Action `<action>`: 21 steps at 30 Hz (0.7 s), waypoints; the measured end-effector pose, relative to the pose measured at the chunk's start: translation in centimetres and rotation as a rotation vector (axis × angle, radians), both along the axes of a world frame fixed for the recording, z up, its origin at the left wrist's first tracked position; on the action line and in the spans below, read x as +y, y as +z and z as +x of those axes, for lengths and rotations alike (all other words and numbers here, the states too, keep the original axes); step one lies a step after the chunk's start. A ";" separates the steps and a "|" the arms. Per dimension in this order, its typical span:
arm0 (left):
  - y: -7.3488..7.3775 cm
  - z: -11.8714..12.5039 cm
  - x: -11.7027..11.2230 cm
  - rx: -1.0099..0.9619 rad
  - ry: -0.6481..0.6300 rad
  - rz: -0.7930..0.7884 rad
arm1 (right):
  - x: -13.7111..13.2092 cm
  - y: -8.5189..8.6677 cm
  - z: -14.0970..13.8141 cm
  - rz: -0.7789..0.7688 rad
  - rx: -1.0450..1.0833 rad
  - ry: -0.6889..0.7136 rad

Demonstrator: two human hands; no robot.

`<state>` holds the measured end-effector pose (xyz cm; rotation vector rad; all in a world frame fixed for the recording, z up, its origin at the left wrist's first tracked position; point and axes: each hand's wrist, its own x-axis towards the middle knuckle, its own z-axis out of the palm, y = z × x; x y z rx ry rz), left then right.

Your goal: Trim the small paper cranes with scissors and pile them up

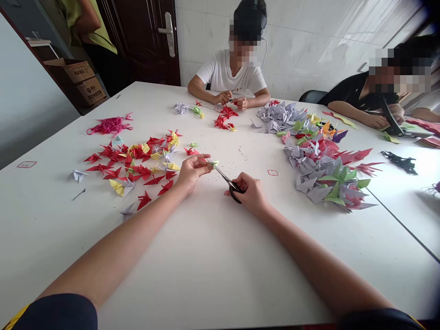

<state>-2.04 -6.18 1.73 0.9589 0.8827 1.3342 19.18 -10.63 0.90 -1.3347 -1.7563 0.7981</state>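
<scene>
My left hand pinches a small light-green paper crane above the middle of the white table. In my right hand is a pair of black-handled scissors, its blades pointing at the crane and meeting it. Whether the blades are parted is too small to tell. Left of my left hand lies a loose spread of red, yellow and grey folded cranes. Tiny dark specks dot the table just beyond the scissors.
A large heap of grey, green and pink cranes spreads on the right. Magenta cord lies far left, black cord far right. A person in white handles red cranes opposite; another in black works at a paper cutter.
</scene>
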 end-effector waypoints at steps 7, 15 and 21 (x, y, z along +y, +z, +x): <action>-0.2 0.0 0.2 0.030 -0.004 0.025 | -0.2 0.2 -0.2 0.025 -0.043 -0.022; -0.5 0.0 0.3 0.048 -0.003 0.036 | -0.1 0.2 -0.3 0.013 -0.041 -0.022; -0.5 0.0 0.4 0.042 -0.003 0.038 | -0.2 0.0 -0.3 -0.002 -0.027 -0.006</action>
